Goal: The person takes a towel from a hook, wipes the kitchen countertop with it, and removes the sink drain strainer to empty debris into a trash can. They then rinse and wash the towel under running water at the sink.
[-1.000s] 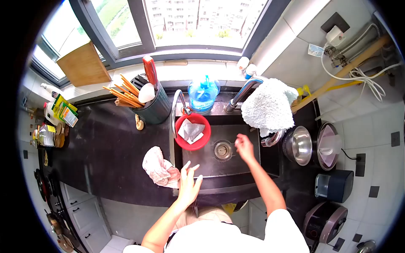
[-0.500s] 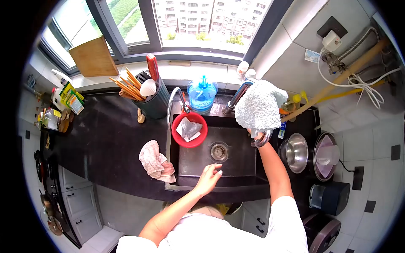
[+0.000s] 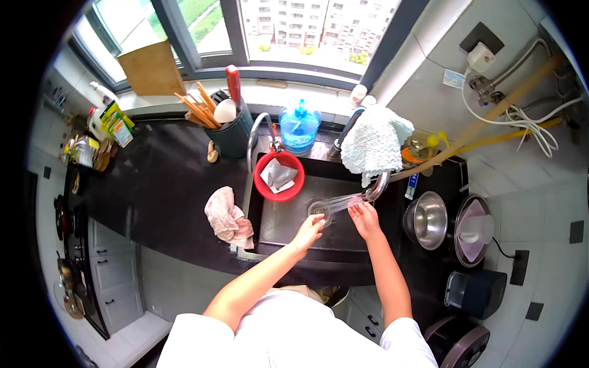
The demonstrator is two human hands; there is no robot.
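Clear water (image 3: 343,203) runs from the curved chrome faucet (image 3: 379,186) down toward the drain in the dark sink (image 3: 288,236). My right hand (image 3: 364,219) is at the stream just below the spout, its fingertips in the water and nothing held. Over the lower end of the stream, near the drain, is my left hand (image 3: 308,233), fingers loosely bent and apart, with no object visible in it. A fluffy white cloth (image 3: 375,144) hangs over the faucet's neck. Left of the stream, a red bowl (image 3: 283,194) holds a grey-and-white folded piece.
A pink cloth (image 3: 227,218) lies by the sink's left edge. Behind stand a utensil holder (image 3: 236,138) and a blue water jug (image 3: 300,132). Steel bowls (image 3: 427,221) sit at right, below a slanting wooden stick (image 3: 472,141).
Water now flows from the faucet. My right hand has come from behind the spout down to the stream, and my left hand has moved up toward the drain. The view shifted slightly.
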